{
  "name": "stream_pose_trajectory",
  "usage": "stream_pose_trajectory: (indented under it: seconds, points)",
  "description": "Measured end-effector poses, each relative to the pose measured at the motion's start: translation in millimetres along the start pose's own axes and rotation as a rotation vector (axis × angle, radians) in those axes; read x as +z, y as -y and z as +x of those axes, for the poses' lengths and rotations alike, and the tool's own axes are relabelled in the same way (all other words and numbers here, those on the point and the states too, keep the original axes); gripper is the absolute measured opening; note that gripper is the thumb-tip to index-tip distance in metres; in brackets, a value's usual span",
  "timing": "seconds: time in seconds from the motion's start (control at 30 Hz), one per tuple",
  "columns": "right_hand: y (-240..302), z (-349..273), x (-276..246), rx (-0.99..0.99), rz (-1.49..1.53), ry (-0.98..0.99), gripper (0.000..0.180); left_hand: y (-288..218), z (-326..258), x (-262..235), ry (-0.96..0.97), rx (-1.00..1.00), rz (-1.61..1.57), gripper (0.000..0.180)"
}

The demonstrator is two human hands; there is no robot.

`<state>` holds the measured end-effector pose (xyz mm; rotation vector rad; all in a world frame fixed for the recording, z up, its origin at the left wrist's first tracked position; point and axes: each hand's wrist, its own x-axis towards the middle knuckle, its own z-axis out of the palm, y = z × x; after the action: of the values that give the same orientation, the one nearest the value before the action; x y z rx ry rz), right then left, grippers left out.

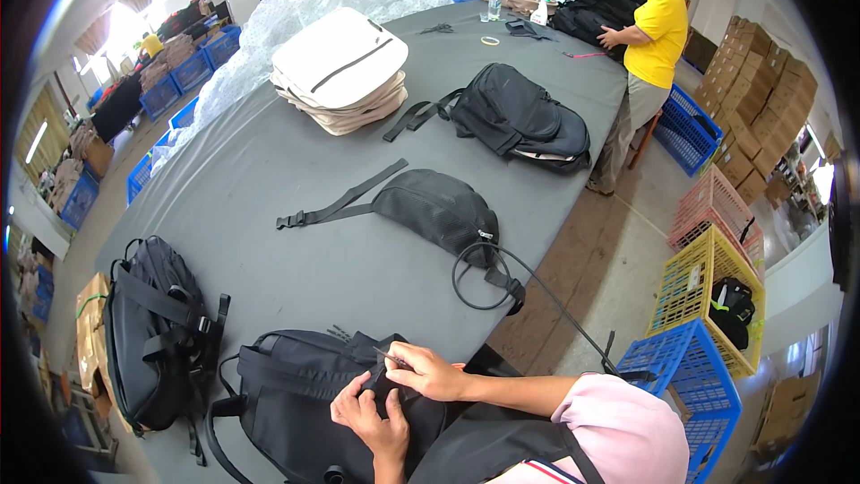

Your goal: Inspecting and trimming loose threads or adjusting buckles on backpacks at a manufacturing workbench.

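A black backpack lies flat at the near edge of the table, in front of me. My left hand is closed on the fabric near its top right part, thumb and fingers curled about a dark fold. Just above it, my right hand grips a thin, dark, pointed hand tool, whose tip points up and left; its exact kind is hard to make out. Farther up the table rests a black waist bag with its strap stretched left. A thin black cord loops beside it and runs toward my right side.
Another black backpack stands at the left edge. Beyond are a black backpack and stacked cream bags. A person in yellow handles black bags at the far right. Yellow and blue crates stand at right.
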<state>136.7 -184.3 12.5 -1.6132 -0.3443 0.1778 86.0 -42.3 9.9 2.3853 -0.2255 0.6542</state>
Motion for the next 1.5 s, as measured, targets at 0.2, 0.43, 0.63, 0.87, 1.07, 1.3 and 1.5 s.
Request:
stream_pose_trajectory:
  seconds: [0.2, 0.43, 0.63, 0.87, 1.07, 1.3, 1.5]
  points:
    - [4, -3, -4, 0.095, 0.103, 0.045, 0.017, -3, -1, -1, 0.001, 0.016, -0.008, 0.024]
    - [7, -6, -1, 0.168, 0.256, 0.076, 0.016, -10, 4, -3, -0.087, 0.029, 0.035, 0.014]
    - [53, -4, -14, 0.147, 0.309, 0.164, 0.013, 0, 27, -2, -0.074, -0.076, -0.224, 0.018]
    - [28, 6, -10, -0.134, -0.22, -0.133, 0.022, 6, 19, -13, -0.023, -0.635, -1.171, 0.021]
    - [30, 2, -8, -0.322, -0.513, -0.082, 0.032, 8, 10, -12, -0.01, -0.617, -1.162, 0.02]
    - [29, 5, -4, -0.421, -0.608, -0.057, 0.032, 4, 11, -14, 0.011, -0.588, -1.105, 0.019]
    - [25, 3, -1, -0.465, -0.68, -0.088, 0.031, 5, 10, -14, 0.034, -0.555, -1.051, 0.02]
